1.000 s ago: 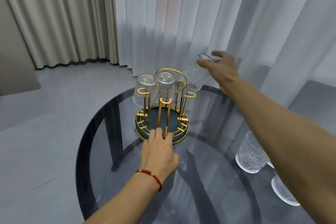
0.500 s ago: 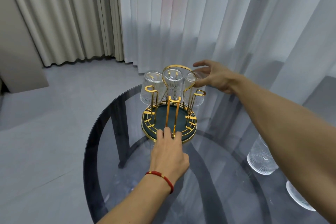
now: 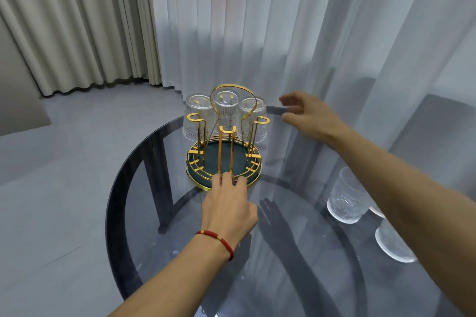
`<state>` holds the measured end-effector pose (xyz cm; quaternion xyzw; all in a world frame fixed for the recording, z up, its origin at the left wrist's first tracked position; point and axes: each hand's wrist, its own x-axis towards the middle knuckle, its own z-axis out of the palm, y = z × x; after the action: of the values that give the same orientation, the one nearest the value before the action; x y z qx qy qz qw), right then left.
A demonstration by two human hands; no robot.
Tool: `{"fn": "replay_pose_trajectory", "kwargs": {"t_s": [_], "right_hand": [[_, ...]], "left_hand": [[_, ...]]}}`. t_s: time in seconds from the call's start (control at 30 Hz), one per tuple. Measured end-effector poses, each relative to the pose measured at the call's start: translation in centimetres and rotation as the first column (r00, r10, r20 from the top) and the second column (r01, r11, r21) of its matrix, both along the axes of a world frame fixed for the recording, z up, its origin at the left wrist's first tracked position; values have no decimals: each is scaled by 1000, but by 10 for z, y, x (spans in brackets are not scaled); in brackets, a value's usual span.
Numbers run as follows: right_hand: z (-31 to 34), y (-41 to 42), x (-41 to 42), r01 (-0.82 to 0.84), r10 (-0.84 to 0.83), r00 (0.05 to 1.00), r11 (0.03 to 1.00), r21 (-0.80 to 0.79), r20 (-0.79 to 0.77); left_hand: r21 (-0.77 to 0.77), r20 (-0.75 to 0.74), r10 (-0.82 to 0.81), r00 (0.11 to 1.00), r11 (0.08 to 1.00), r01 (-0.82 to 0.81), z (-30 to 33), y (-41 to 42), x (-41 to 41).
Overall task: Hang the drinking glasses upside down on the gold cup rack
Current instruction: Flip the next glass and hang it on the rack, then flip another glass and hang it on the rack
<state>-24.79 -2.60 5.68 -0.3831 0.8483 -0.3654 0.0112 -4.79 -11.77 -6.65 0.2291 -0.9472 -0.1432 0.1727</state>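
Observation:
The gold cup rack [image 3: 223, 160] with a dark green round base stands on the smoked glass table [image 3: 283, 252]. Three ribbed clear glasses hang upside down on its far pegs: left glass [image 3: 197, 117], middle glass [image 3: 226, 109], right glass [image 3: 253, 121]. My left hand [image 3: 229, 207], with a red cord on the wrist, rests its fingertips on the rack's near rim. My right hand [image 3: 307, 116] hovers just right of the right glass, fingers spread and holding nothing. Near pegs of the rack stand bare.
Two more clear glasses stand on the table at the right: one upright glass [image 3: 346, 198] and one lower glass [image 3: 392, 244] partly hidden by my right forearm. Sheer white curtains [image 3: 283, 33] hang right behind the table; grey floor lies to the left.
My right hand carried a glass down onto the rack's right peg, let it go and drew back to the right. My left hand stayed on the rack's rim.

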Motion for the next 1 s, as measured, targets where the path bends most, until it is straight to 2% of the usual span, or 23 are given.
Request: {"fn": "replay_pose_trajectory", "kwargs": {"t_s": [0.1,0.17,0.23,0.33,0.43,0.67,0.83,0.93,1.0], "right_hand": [[-22,48,40,142,-140,958,990,-11,-249],[-46,78,66,267,-213,888,960,82,-407],[-71,103,87,442,-263,801,866,234,-538],[-93,128,96,594,-303,768,666,450,-564],[-94,141,86,639,-312,750,568,518,-583],[-94,150,79,645,-313,719,635,426,-621],[-91,143,76,675,-324,681,626,391,-656],[-90,141,77,660,-360,670,690,299,-649],[-92,137,83,588,-362,691,785,194,-626]], "left_hand": [[-24,-104,-138,985,990,136,1,20,1],[17,-128,-209,969,977,213,-1,31,0],[88,-125,-235,964,965,246,-2,39,0],[193,-123,-223,967,950,244,1,49,2],[281,-111,-204,973,932,228,7,56,6],[412,-137,-149,979,891,193,16,73,13],[385,-133,-197,971,893,234,12,86,19],[403,-125,-216,968,881,248,12,88,19],[484,-154,-173,973,845,227,13,86,18]]}}
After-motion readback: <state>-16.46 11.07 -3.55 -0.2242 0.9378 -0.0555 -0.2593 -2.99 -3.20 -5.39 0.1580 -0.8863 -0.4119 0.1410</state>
